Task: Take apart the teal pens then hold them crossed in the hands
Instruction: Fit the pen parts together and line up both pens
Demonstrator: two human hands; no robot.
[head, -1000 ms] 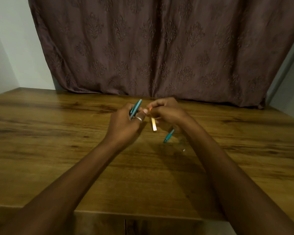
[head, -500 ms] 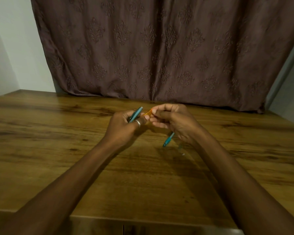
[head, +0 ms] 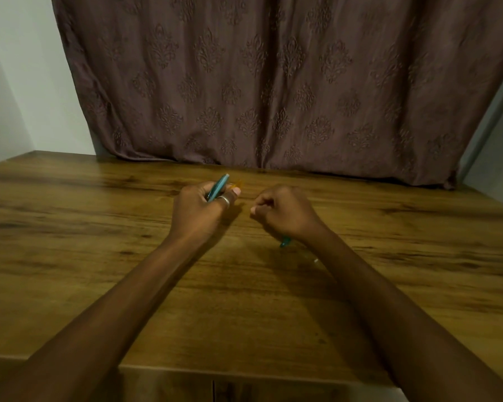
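Note:
My left hand point(head: 199, 210) grips a teal pen point(head: 219, 187) that points up and away over the wooden table point(head: 99, 256). A thin orange piece point(head: 237, 184) shows by that hand's thumb tip. My right hand point(head: 283, 213) is curled into a fist a short gap to the right, apart from the left hand. The tip of a second teal pen piece point(head: 285, 242) pokes out from under the fist's heel, and the rest of it is hidden. Neither teal piece touches the other.
A tiny pale part point(head: 316, 260) lies on the table just right of my right wrist. A brown patterned curtain point(head: 273, 82) hangs behind the far edge. The near table edge point(head: 244, 372) runs below my forearms.
My hands were joined around the orange piece and have drawn apart. The orange piece stayed at the left hand, and the right hand closed into a fist and moved right.

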